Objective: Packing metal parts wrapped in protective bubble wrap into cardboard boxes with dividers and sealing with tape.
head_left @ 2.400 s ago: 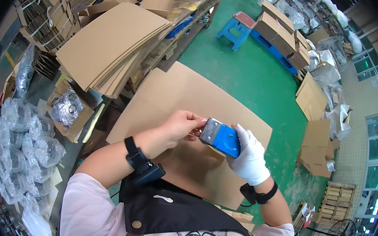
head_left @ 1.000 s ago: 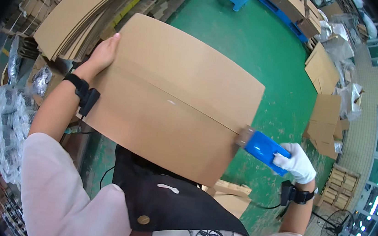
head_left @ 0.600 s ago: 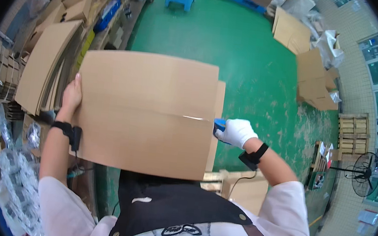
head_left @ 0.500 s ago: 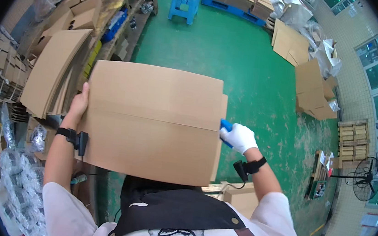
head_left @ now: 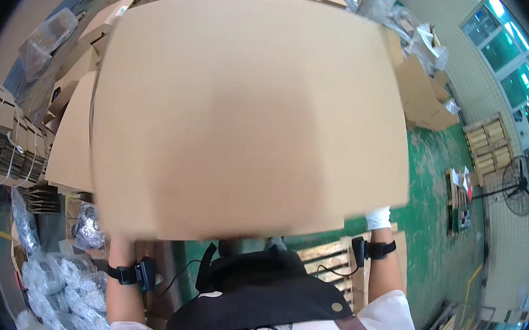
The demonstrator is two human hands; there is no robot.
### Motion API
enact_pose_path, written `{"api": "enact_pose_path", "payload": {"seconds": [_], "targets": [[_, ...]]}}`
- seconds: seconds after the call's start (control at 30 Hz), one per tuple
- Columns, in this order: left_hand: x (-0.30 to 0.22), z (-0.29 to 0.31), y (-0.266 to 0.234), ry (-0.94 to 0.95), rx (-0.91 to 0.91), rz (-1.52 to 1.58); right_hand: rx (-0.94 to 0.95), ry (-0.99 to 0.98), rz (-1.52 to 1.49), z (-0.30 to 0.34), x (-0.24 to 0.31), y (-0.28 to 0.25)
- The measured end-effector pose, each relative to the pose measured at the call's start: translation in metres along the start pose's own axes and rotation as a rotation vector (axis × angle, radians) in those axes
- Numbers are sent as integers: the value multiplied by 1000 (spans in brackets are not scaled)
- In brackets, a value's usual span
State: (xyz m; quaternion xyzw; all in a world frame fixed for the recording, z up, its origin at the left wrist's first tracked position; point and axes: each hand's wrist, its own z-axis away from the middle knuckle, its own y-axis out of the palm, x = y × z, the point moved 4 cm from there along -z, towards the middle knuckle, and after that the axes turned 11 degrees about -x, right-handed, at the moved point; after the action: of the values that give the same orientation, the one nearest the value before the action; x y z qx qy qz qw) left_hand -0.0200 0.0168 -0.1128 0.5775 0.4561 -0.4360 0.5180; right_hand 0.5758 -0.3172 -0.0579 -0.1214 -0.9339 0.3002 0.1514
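A large flat piece of cardboard (head_left: 251, 112), slightly blurred, is raised close in front of me and fills the middle of the view. My left forearm (head_left: 125, 298), with a black strap and small device on its wrist, reaches up to the lower left corner of the cardboard. That hand is behind the sheet, which it supports there. At the lower right corner, only the white-gloved heel of my right hand (head_left: 378, 217) shows. Its fingers are hidden behind the cardboard, and so is whatever they may hold.
Cardboard sheets (head_left: 73, 145) lean at the left, near bundled flat cartons (head_left: 9, 138). Plastic-wrapped parts (head_left: 64, 292) are heaped at the lower left. A wooden pallet (head_left: 325, 261) lies low by my right arm. A standing fan (head_left: 520, 185) and an opened carton (head_left: 423, 98) are on the right.
The cardboard has risen toward me and tilted, now covering the stool and much of the floor. My left hand and the blue tool in my right hand have gone out of sight behind it.
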Motion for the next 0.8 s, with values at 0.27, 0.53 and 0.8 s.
{"api": "enact_pose_path", "payload": {"seconds": [0.27, 0.53, 0.8], "targets": [[-10, 99, 115, -580, 455, -191, 77, 1115, 103, 66, -26, -95], [26, 59, 190, 57, 248, -592, 3, 874, -480, -11, 45, -130], [-174, 184, 207, 305, 398, -391, 743, 267, -1009, -56, 270, -55]]}}
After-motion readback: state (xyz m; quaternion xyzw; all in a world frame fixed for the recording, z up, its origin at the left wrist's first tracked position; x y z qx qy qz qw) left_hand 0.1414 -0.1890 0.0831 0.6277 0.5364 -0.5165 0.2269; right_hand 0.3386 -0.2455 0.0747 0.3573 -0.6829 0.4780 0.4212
